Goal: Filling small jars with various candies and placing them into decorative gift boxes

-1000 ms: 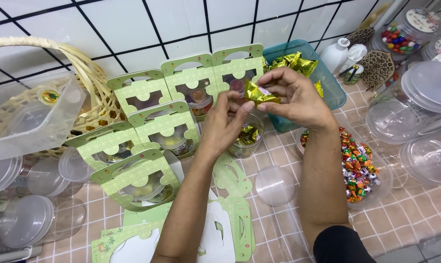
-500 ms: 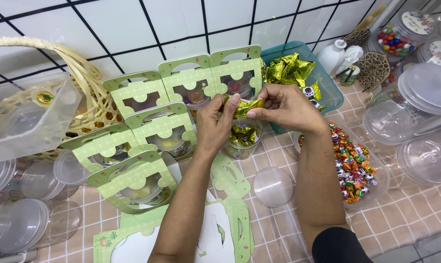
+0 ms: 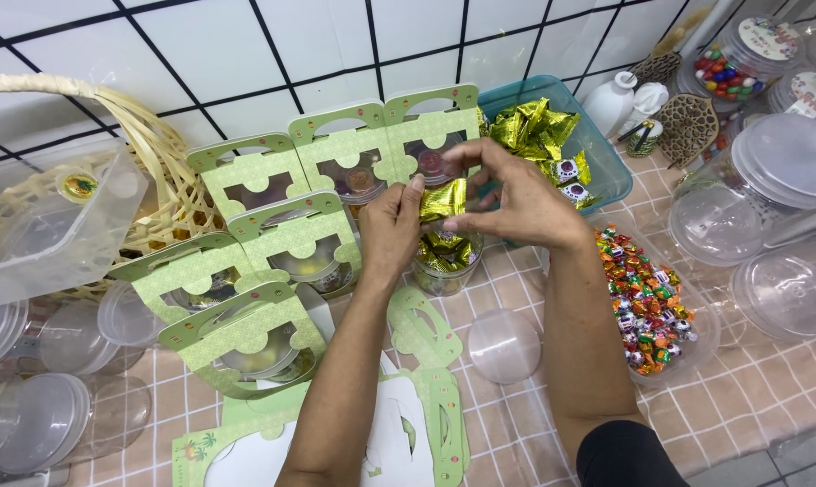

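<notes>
A gold sweet [image 3: 443, 198] is being pinched between the fingertips of the left hand [image 3: 391, 225] and the right hand [image 3: 507, 203], both hands being brought together and clamped on its wrapper. The sweet is being held just above an open clear jar [image 3: 446, 261], in which more gold-wrapped sweets are lying; their number cannot be counted. Six green card boxes [image 3: 281, 243] with window cut-outs are being kept standing in a cluster to the left of the jar, three in the back row against the tiled wall and three stepping toward the front. One loose clear lid [image 3: 503, 344] is lying on the tiled table [image 3: 742, 397] just in front of the jar. Flat green card sheets [image 3: 426, 397] are lying under the forearms; their count cannot be told, as they overlap. One blue tub [image 3: 597, 162] holding a heap of gold sweets is sitting behind the right hand. One clear bowl of mixed coloured sweets [image 3: 647, 302] is resting to the right of the right forearm. At the left, one wicker basket [image 3: 137, 144] and one clear plastic box [image 3: 51, 225] are seen. Several empty clear jars [image 3: 769, 207] are stacked at the right; one jar of round coloured sweets [image 3: 737, 63] is standing at the far corner.
</notes>
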